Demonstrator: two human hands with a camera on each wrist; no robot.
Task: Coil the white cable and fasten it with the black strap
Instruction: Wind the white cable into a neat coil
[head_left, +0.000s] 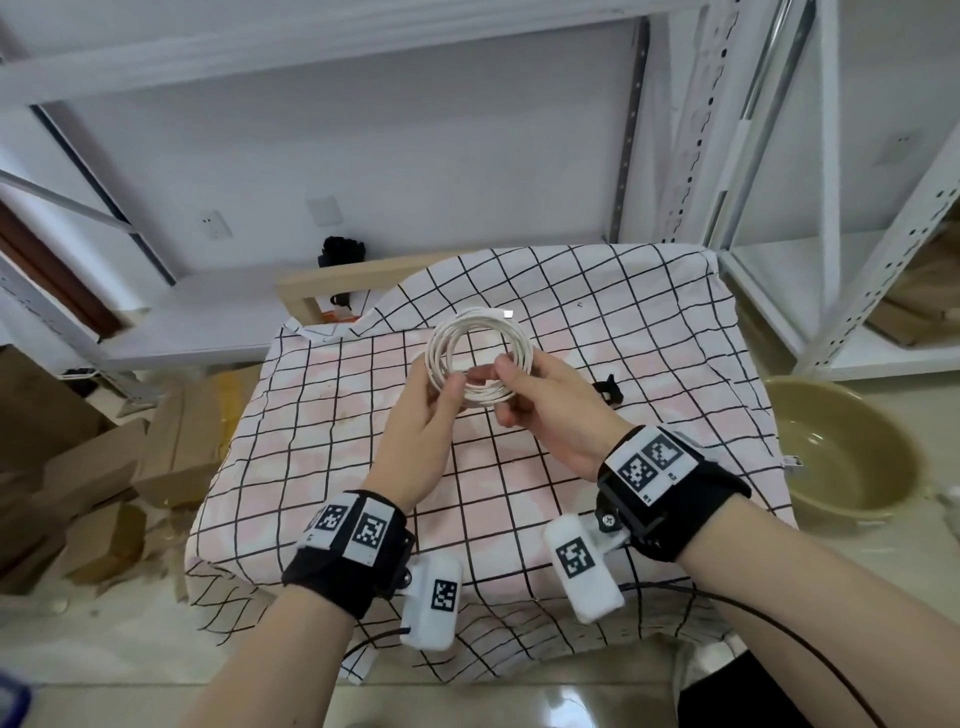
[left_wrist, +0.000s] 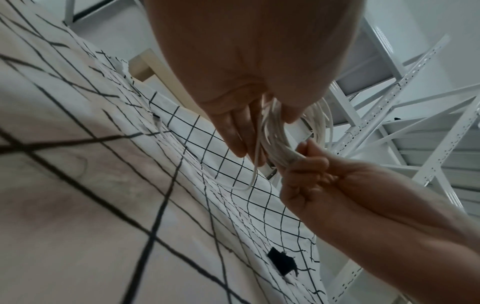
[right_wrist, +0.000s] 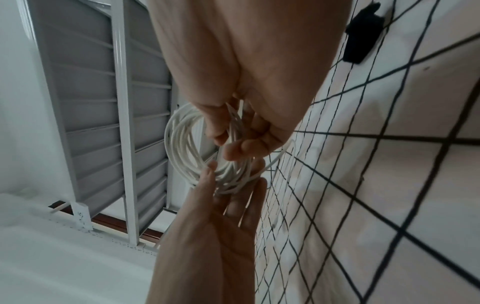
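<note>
The white cable is wound into a round coil of several loops, held up over the checked cloth. My left hand pinches the coil's near-left side between thumb and straight fingers. My right hand grips the near-right side with curled fingers. A loose end hangs from the coil and trails to a plug on the cloth. The black strap lies on the cloth just right of my right hand, apart from it; both wrist views also show the strap.
The cloth covers a small table with a wooden frame at its far left. White metal shelving stands behind and to the right. A beige basin sits on the floor at right, cardboard boxes at left.
</note>
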